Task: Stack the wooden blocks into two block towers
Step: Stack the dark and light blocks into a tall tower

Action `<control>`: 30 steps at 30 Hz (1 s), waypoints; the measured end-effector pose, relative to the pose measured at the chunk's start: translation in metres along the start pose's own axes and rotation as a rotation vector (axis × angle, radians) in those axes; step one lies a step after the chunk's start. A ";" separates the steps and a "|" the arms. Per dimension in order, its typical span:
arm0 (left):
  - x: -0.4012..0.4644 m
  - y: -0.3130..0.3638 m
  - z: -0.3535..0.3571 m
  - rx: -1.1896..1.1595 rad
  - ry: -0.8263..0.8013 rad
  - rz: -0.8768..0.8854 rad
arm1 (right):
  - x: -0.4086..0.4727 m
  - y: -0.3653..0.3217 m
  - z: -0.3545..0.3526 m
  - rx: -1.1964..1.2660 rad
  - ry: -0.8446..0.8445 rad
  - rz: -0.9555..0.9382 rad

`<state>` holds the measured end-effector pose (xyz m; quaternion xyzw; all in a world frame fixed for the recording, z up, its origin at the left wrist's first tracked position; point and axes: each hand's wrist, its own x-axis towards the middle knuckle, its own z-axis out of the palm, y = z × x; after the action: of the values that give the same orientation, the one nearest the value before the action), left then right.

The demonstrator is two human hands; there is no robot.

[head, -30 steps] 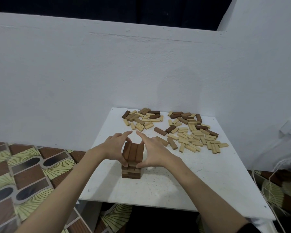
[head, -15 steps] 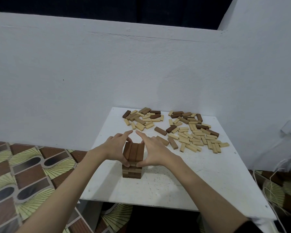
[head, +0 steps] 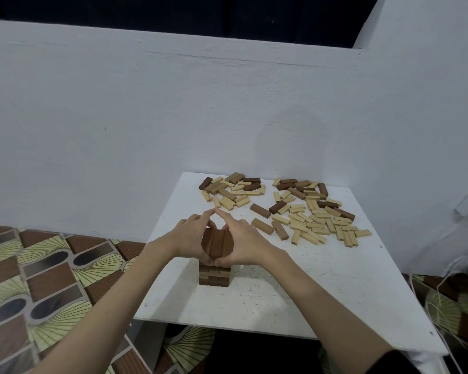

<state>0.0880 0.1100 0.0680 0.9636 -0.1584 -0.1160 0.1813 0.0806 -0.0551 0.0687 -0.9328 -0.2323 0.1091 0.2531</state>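
While the left hand [head: 191, 237] and the right hand [head: 241, 242] press together on the top layer [head: 217, 243] of the block tower [head: 214, 275], its three dark blocks run lengthwise away from the person; loose blocks [head: 312, 211] lie beyond, nearer the right hand.

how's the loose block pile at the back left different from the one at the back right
The left pile is smaller and tightly bunched; the right pile holds many more blocks and sprawls toward the table's right edge. The left pile sits entirely near the wall; the right pile reaches further forward. Both mix light and dark wooden blocks lying flat.
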 end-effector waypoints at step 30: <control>-0.016 0.017 -0.030 -1.065 -0.163 -0.533 | -0.027 -0.018 -0.029 1.236 -0.126 0.588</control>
<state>0.0776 0.1101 0.1043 0.7349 0.1552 -0.2945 0.5909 0.0602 -0.0669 0.1052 -0.6331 0.1210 0.3400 0.6848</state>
